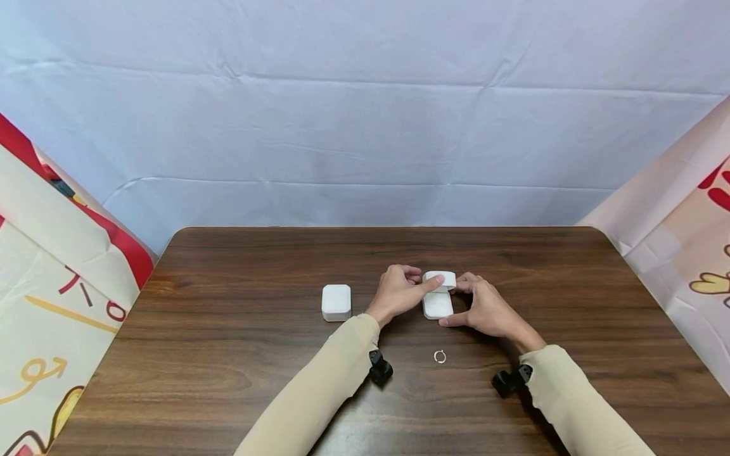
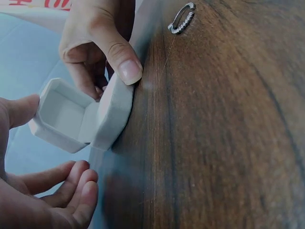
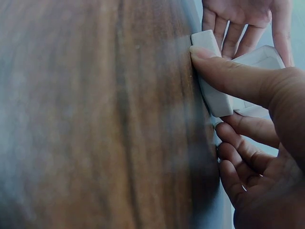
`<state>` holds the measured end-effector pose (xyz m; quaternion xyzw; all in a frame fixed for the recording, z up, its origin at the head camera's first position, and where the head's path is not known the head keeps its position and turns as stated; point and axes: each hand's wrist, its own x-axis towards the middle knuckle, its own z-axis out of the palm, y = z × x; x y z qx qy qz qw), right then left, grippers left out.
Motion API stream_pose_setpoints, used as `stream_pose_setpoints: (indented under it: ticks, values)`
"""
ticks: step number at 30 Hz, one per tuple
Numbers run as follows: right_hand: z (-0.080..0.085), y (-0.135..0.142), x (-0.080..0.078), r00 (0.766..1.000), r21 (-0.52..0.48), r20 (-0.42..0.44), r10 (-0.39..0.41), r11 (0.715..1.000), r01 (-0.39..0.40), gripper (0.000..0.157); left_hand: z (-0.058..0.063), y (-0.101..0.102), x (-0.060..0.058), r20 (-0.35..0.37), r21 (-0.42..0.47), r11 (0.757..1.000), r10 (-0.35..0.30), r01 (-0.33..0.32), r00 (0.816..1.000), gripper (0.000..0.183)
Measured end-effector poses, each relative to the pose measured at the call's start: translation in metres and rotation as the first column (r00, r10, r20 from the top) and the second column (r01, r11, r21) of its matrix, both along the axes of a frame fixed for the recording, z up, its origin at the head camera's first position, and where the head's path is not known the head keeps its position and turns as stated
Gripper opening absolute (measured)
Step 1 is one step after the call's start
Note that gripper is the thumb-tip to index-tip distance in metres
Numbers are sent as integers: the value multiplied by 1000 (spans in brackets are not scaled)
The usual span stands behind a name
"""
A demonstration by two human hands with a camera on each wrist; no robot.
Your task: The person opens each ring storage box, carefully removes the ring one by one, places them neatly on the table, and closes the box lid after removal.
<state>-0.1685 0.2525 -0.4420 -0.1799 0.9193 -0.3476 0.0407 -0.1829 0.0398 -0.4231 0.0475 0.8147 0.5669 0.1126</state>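
Observation:
A white ring box (image 1: 438,307) stands on the table with its lid (image 2: 62,112) raised, showing the hollow inside of the lid. My right hand (image 1: 486,309) pinches the box's base (image 2: 116,107), thumb on the front side and index finger at the back. With its thumb, my left hand (image 1: 397,294) touches the lid's edge; its other fingers (image 2: 78,191) are loosely bent, apart from the box. A ring (image 2: 189,19) set with small clear stones lies on the table in front of the box.
A second white box (image 1: 336,300), closed, stands left of my left hand. All of it is on a dark wood-grain table (image 1: 228,354). A pale cloth (image 1: 342,139) hangs behind the table, and printed sheets flank it on both sides.

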Motion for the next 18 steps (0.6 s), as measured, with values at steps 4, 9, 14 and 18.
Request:
stream_pose_setpoints:
  ticks: [4,9,14,18]
  values:
    - [0,0,0,1000,-2,5,2,1000,-2,59,0,0,-1,26,2,999,-38,38,999,63]
    - [0,0,0,1000,-6,5,3,1000,-3,60,-1,0,-2,42,6,996,-88,88,995,63]
    - [1,0,0,1000,-5,4,5,1000,-5,59,-1,0,-3,51,25,991,-133,132,990,58]
    - [1,0,0,1000,-9,6,9,1000,-9,59,-2,0,-3,45,35,988,-153,152,987,55]
